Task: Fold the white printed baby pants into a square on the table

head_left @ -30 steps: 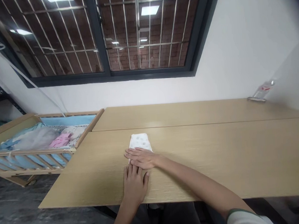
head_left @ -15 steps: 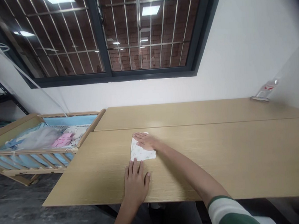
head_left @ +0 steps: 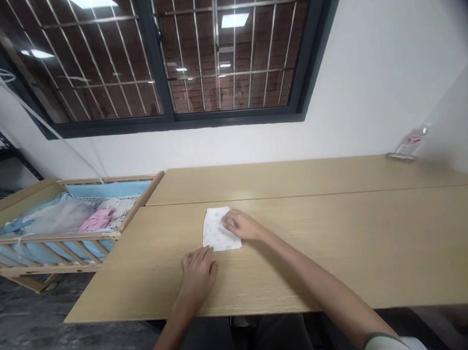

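Here, white cloth (head_left: 214, 231) partly under right hand (head_left: 243, 226), left hand (head_left: 198, 275) at near-left corner; grips unclear

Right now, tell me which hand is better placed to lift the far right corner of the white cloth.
Probably the right. The right hand has its bent fingers over the right side of the white cloth, near that corner; the left hand is at the near left corner.
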### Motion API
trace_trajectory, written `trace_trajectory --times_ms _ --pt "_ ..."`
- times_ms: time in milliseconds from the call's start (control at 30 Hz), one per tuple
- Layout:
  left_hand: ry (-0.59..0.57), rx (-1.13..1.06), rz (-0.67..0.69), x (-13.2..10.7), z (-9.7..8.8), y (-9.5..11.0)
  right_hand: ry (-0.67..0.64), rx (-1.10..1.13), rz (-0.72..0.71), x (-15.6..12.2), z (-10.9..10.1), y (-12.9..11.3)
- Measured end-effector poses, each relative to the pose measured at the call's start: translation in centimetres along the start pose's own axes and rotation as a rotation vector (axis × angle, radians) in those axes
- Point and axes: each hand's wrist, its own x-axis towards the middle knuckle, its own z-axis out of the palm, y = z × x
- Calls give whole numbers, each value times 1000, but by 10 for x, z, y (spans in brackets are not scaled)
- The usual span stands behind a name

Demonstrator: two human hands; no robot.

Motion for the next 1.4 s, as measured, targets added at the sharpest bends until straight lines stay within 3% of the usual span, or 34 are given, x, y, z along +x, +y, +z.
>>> trace_trajectory --times_ms 133,233,400,567,767,900,1167,1400 --pt "-107 -37 172 25 -12 -31 -148 -63 -40 -31 -4 -14" --pt "-153 -49 257 38 -17 -44 -155 -151 -42 -48 1 -18" --pt "-170 -52 306 43 -18 -47 -90 -228 -25 -59 13 -24" --pt "-156 -110 303 34 -25 -38 -65 -187 68 -65 6 -38" --pt "-289 -398 175 36 -47 -27 -61 -5 176 -72 -9 -42" --pt "-258 -456 31 58 -38 -27 -12 76 291 -60 -10 -35" --pt "-145 -187 -220 101 -5 -17 113 -86 586 -18 14 -17" --pt "-156 30 -301 110 7 -2 66 -172 769 -10 30 -7"
